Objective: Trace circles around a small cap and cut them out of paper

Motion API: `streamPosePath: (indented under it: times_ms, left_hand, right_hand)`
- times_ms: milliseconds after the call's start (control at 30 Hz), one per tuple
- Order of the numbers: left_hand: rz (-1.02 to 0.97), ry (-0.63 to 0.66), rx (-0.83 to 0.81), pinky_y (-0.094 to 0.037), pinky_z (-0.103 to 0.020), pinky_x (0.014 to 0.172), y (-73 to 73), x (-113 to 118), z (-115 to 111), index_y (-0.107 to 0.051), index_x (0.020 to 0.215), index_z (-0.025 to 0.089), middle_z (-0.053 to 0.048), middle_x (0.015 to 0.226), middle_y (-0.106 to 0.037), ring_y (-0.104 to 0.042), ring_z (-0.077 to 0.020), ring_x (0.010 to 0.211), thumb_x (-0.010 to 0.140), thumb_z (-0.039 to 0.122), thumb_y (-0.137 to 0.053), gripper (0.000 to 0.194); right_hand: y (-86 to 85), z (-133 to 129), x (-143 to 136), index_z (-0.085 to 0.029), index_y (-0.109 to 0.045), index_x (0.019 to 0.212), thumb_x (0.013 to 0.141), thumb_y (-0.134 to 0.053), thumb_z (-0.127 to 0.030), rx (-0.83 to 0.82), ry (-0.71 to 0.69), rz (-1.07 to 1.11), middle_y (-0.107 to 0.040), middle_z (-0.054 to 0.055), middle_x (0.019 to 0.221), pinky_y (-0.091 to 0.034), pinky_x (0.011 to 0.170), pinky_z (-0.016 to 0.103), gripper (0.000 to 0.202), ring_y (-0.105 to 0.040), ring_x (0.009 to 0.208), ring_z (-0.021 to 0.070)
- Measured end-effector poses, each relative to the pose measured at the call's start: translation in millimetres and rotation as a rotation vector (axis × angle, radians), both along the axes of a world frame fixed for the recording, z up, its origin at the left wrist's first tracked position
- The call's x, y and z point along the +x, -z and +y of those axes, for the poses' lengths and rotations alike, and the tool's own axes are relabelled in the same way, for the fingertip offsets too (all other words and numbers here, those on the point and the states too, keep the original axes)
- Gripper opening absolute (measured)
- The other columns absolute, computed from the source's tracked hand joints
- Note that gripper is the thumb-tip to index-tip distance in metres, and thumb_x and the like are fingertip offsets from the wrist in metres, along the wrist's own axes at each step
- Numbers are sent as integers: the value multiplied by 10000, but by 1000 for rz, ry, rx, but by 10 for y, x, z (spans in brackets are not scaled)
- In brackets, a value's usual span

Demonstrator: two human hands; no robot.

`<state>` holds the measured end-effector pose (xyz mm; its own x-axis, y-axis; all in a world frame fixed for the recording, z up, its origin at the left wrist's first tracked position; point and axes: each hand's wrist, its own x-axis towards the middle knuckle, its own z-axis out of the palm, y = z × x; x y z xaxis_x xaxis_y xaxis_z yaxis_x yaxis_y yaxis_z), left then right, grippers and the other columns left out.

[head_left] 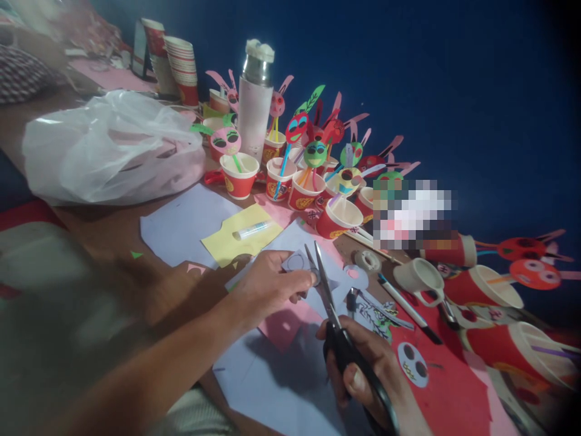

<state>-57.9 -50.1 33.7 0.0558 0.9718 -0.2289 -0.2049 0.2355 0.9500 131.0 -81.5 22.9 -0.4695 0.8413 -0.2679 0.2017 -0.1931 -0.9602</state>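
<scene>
My left hand (275, 281) pinches a small piece of pale paper (297, 261) with a circle drawn on it. In my right hand (363, 375) is a pair of black-handled scissors (333, 318), fingers wrapped round the handles. The blades point away from me and stand slightly apart, right beside the paper; whether they touch it I cannot tell. Beneath both hands lie pale sheets (267, 381) and a pink piece of paper (285, 327). A white paper face (413, 364) with dark eyes rests on red paper (458, 387) to the right of my right hand.
Red paper cups (240, 175) holding straw-mounted paper faces line the back. Behind stand a flask (255, 103) and stacked cups (181, 66). A plastic bag (113, 148) lies left. A glue stick (252, 230) rests on yellow paper (222, 242). A marker (411, 309), tape roll (367, 260) and white mug (417, 280) are right.
</scene>
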Motion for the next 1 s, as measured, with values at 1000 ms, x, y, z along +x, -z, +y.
streamPosePath:
  times_ms: [1000]
  left_hand:
    - [52,122,5,-373,-201,475,74,-162,32,-571,603,141,25,537,-528,-467,-80,489,678,235,-604,124]
  right_hand:
    - [-1,18,7,-162,-589,917,606,-674,-649,-95,10,-35,-474,-54,480,-317,376,198,584,-388,381,76]
